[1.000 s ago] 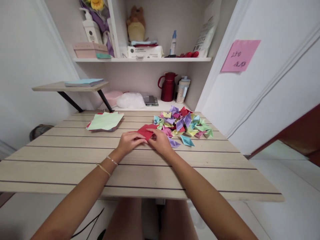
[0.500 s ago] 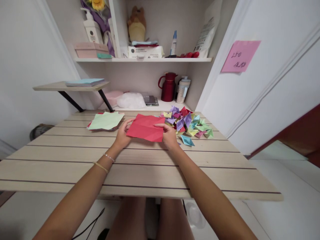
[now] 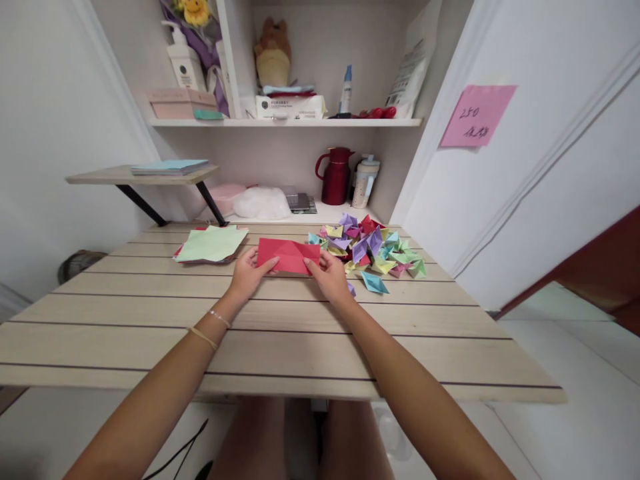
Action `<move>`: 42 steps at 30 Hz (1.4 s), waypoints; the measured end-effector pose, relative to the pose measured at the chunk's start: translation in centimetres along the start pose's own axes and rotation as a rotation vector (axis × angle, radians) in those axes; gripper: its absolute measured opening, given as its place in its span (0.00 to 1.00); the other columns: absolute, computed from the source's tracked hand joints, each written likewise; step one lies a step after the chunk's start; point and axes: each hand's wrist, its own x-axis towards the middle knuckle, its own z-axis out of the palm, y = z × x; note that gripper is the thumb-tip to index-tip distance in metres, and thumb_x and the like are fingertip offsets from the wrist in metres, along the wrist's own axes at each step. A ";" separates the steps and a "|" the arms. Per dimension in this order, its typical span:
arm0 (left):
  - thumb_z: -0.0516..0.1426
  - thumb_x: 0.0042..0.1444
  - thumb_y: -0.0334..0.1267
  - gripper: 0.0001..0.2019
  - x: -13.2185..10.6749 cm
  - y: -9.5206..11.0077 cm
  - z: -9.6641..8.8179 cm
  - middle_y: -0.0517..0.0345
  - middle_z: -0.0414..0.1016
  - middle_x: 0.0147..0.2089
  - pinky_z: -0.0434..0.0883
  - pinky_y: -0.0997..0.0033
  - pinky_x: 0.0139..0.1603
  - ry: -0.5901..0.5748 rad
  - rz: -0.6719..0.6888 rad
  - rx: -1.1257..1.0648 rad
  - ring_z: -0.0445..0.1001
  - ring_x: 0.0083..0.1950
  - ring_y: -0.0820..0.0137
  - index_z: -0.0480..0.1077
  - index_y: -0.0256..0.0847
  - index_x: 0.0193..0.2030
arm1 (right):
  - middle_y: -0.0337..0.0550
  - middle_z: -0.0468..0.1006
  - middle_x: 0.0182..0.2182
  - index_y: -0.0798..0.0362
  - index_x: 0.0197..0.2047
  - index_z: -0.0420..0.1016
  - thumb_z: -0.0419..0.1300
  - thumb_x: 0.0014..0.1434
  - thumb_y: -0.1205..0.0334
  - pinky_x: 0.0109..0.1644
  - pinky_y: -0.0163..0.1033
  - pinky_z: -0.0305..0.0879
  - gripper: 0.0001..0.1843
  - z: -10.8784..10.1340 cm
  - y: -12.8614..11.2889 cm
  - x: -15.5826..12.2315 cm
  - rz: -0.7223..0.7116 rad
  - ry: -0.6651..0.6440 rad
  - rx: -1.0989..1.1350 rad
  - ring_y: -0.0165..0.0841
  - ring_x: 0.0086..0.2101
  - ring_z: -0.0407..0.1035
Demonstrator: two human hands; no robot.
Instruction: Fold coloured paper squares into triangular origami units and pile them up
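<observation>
A sheet of red paper [image 3: 289,251], creased and bent along its width, is held up just above the table between my two hands. My left hand [image 3: 250,272] pinches its left end, thumb on the near face and fingers behind. At the right end my right hand [image 3: 329,272] grips it the same way, thumb in front. Several small folded paper boats [image 3: 367,243] in purple, yellow, green, blue and red lie heaped just right of my right hand. One blue boat [image 3: 375,283] sits at the heap's near edge.
A stack of paper sheets with a pale green one [image 3: 213,244] on top lies left of my hands. Behind it stands a small raised shelf [image 3: 100,175] on black legs. A red jug [image 3: 337,177] and a pale bottle [image 3: 365,182] stand at the back of the slatted table [image 3: 300,347].
The red paper went from a nearly flat, open sheet to a narrower strip, its far edge brought toward me. Both thumbs now press on its near face.
</observation>
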 end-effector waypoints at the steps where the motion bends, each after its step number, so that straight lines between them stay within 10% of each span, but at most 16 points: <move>1: 0.67 0.35 0.42 0.25 0.0 0.1 0.1 0.56 0.77 0.31 0.74 0.69 0.29 0.008 -0.006 -0.032 0.74 0.26 0.70 0.65 0.38 0.40 | 0.39 0.75 0.26 0.53 0.50 0.68 0.56 0.54 0.54 0.33 0.36 0.68 0.22 0.0 0.1 0.0 0.011 -0.001 0.024 0.31 0.27 0.69; 10: 0.66 0.38 0.40 0.26 0.4 0.4 -0.2 0.65 0.74 0.27 0.71 0.75 0.25 0.207 0.033 -0.158 0.72 0.22 0.75 0.50 0.45 0.34 | 0.29 0.61 0.16 0.52 0.60 0.60 0.51 0.58 0.57 0.25 0.31 0.65 0.26 0.5 -0.2 -0.5 0.002 -0.118 0.035 0.28 0.21 0.68; 17: 0.65 0.40 0.40 0.15 -0.2 0.0 0.2 0.58 0.74 0.34 0.72 0.73 0.34 0.019 -0.004 -0.062 0.74 0.32 0.73 0.68 0.38 0.34 | 0.36 0.71 0.21 0.52 0.58 0.64 0.49 0.60 0.54 0.24 0.31 0.66 0.24 0.9 -0.6 -0.9 0.042 -0.146 0.056 0.29 0.22 0.72; 22: 0.68 0.35 0.36 0.25 -1.2 0.1 0.7 0.53 0.77 0.40 0.72 0.68 0.40 -0.192 -0.067 -0.021 0.74 0.37 0.69 0.72 0.38 0.44 | 0.40 0.77 0.33 0.49 0.55 0.68 0.57 0.52 0.60 0.24 0.30 0.63 0.25 0.8 -1.2 -1.3 0.006 -0.334 -0.064 0.25 0.21 0.65; 29: 0.67 0.36 0.39 0.18 -0.4 -0.2 0.2 0.51 0.77 0.38 0.71 0.67 0.41 -0.141 -0.127 -0.110 0.75 0.37 0.67 0.75 0.36 0.37 | 0.44 0.69 0.53 0.47 0.61 0.58 0.56 0.44 0.71 0.29 0.30 0.64 0.38 0.4 -1.4 -1.3 -0.044 -0.377 -0.172 0.25 0.27 0.66; 42: 0.63 0.43 0.42 0.14 -0.1 -0.3 -0.3 0.52 0.76 0.39 0.68 0.73 0.36 -0.141 -0.225 -0.217 0.73 0.38 0.69 0.76 0.36 0.36 | 0.42 0.71 0.52 0.45 0.57 0.65 0.54 0.49 0.73 0.49 0.41 0.63 0.31 -0.8 -1.3 -0.7 -0.335 -0.408 -0.432 0.36 0.47 0.67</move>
